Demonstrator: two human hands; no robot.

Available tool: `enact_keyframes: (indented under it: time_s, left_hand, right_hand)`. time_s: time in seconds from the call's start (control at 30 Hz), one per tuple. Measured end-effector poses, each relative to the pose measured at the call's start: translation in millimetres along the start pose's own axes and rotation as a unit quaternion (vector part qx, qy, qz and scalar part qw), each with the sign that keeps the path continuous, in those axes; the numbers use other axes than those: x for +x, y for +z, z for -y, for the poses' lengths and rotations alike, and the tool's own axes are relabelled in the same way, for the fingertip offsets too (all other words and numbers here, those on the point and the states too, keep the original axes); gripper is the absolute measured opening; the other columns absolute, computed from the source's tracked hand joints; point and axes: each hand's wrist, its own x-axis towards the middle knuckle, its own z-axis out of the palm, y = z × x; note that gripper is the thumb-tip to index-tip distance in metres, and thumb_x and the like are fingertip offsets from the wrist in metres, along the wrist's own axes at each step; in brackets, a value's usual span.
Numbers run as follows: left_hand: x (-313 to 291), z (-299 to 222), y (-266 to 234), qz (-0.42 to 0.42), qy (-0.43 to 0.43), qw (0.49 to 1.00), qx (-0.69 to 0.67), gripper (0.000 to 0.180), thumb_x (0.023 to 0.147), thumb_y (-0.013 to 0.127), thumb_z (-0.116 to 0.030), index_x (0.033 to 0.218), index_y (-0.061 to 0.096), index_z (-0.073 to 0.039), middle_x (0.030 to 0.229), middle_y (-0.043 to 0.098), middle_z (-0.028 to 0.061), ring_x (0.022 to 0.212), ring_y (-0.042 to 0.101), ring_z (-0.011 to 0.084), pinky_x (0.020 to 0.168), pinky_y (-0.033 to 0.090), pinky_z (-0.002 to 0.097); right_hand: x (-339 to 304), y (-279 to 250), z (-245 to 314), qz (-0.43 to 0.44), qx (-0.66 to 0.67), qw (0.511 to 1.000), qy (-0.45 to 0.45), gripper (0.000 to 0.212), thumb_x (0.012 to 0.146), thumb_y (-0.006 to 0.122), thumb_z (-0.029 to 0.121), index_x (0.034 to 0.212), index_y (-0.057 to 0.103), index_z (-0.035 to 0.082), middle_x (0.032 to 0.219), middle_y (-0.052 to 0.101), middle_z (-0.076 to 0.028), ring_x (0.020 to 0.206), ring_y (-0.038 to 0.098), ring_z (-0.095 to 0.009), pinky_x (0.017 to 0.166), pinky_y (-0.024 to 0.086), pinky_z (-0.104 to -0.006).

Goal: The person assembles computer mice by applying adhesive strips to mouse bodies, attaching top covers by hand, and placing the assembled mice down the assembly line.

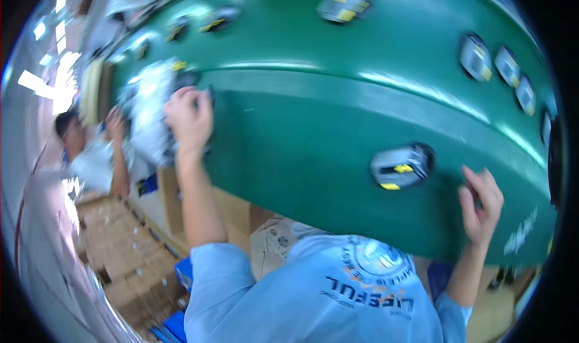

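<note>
My left hand (190, 119) reaches to the far left of the green table, its fingers curled beside a pile of clear plastic bags (152, 111). Something dark shows at its fingertips, but motion blur hides what it is. My right hand (484, 203) hovers at the right near the table's front edge, thumb and fingers loosely bent and apart, with nothing between them. Left of it lies a rounded grey and black device (395, 164) with yellow tabs, not touched by either hand.
Similar devices (345, 5) lie across the far green strip (271, 35), several at the right (475, 58). A person (99, 153) works at the left, above stacked cardboard boxes (129, 246). An open carton (232, 216) stands against the table's front edge.
</note>
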Motion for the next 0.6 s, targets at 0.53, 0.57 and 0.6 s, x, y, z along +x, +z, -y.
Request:
enact_keyframes:
  time_s: [0.53,0.57,0.6]
  left_hand:
    - [-73,-309,8,0.204,0.332,0.865,-0.315,0.082,0.078,0.091,-0.045,0.143,0.062,-0.004,0.137,0.061,0.0119,0.122,0.050,0.0372,0.108,0.039,0.0524]
    - [-71,-304,14,0.206,0.329,0.866,-0.316,0.082,0.078,0.091,-0.045,0.143,0.062,-0.004,0.137,0.061,0.0119,0.122,0.050,0.0372,0.108,0.039,0.0524]
    - [-67,-299,17,0.213,0.343,0.850,-0.339,0.081,0.077,0.091,-0.042,0.143,0.062,-0.005,0.137,0.062,0.0109,0.122,0.050,0.0368,0.108,0.040,0.0511]
  right_hand:
    - [20,45,3,0.000,0.413,0.879,0.240,0.042,0.099,0.074,0.002,0.141,0.071,0.005,0.106,0.063,-0.006,0.079,0.062,-0.011,0.065,0.057,-0.0249]
    - [24,43,-5,0.056,0.263,0.951,0.150,0.043,0.095,0.079,0.009,0.137,0.074,0.008,0.109,0.064,-0.007,0.080,0.062,-0.016,0.068,0.057,-0.0287]
    - [27,42,-7,0.112,0.107,0.987,0.052,0.043,0.091,0.084,0.015,0.134,0.077,0.010,0.112,0.066,-0.008,0.081,0.063,-0.020,0.071,0.057,-0.0324]
